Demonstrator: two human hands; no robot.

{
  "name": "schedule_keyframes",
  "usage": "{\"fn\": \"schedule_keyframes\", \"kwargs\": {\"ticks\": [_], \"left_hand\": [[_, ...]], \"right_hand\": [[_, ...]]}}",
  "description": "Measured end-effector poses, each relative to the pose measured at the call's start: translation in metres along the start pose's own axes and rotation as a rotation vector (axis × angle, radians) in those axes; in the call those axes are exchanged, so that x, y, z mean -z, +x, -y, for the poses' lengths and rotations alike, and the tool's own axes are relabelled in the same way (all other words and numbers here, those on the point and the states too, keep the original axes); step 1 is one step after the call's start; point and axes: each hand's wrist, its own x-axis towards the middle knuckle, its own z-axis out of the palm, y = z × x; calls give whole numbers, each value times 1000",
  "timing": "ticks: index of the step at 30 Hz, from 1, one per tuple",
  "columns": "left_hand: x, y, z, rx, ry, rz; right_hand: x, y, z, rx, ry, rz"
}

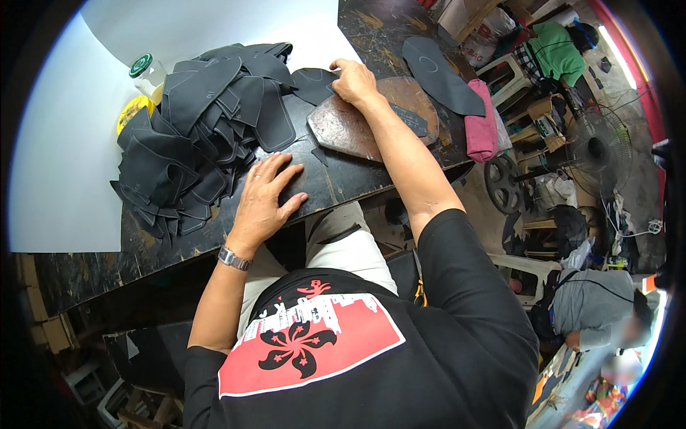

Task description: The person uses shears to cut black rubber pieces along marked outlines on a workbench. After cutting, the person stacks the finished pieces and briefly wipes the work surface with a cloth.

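My left hand (266,196) rests by the near edge of the dark table with its fingers spread and nothing in them. Close to its fingertips is a large heap of black cut pieces (207,96), sheet-like with rounded outlines and pale marked lines. Farther right, my right hand (355,84) has its fingers curled at the right edge of a single black cut piece (312,86). Its wrist passes over a worn brown-grey slab (339,130). A narrow black piece with pale markings (411,120) lies on that slab, right of my forearm.
Right of the slab lies a long black piece (436,75) beside a pink cloth bundle (481,121). A green-lidded jar (146,74) and a yellow object (134,114) stand behind the heap. A fan (597,151) and two other people occupy the right side.
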Motion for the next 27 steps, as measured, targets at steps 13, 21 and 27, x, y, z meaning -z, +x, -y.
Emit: {"fn": "schedule_keyframes", "kwargs": {"ticks": [13,21,27], "left_hand": [[0,0,4,-5,-23,-41],[1,3,5,55,-75,-30],[1,5,4,55,-64,-51]], "right_hand": [[8,20,0,-22,96,119],[92,39,-133,-212,-87,-311],[99,42,-204,-543,-392,15]]}}
